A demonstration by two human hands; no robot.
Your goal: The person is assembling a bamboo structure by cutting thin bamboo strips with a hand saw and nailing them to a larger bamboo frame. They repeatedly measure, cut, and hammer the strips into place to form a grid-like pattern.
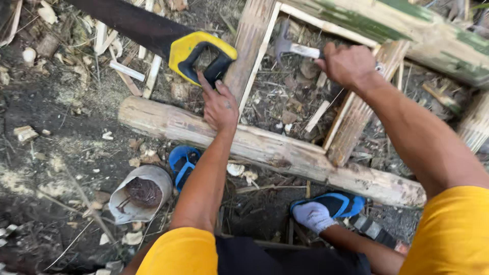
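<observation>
Gripping one hammer [293, 48] in right hand [346, 63], left hand [219, 104] spread on one log [275, 153], one saw [168, 38] beside.

A hammer [293, 48], pale handle and grey steel head, lies level in the right hand's grip. A saw [168, 38], dark blade and yellow-black handle, lies slanted, touching the left fingertips.

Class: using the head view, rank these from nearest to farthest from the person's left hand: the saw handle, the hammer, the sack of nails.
From the left hand:
1. Saw handle, yellow and black, just above the fingertips.
2. Hammer, up right, in the right hand.
3. Sack of nails, down left on the ground.
</observation>
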